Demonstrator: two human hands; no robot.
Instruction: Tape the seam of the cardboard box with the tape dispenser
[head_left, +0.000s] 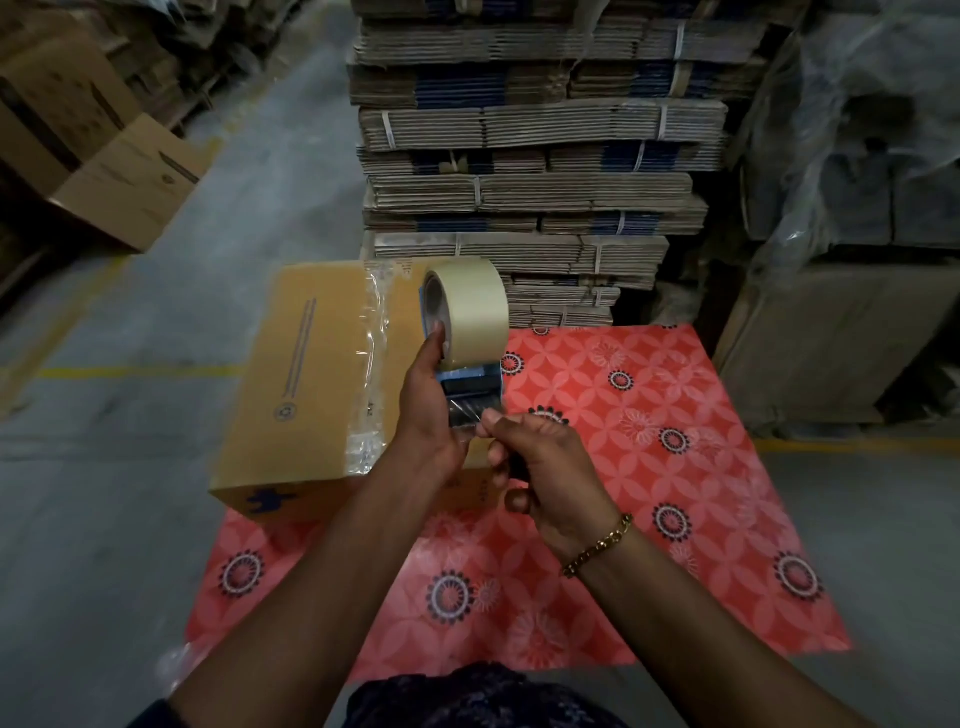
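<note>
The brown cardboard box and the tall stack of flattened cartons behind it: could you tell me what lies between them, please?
In the head view, the cream tape roll on the blue tape dispenser, held up in both hands, covers most of that stretch; I cannot tell whether the box touches the stack.

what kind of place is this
Most likely a packing warehouse or storeroom: bundles of flattened cartons stacked high, more boxes along the concrete floor with painted yellow lines, and plastic-wrapped goods at right.
</note>
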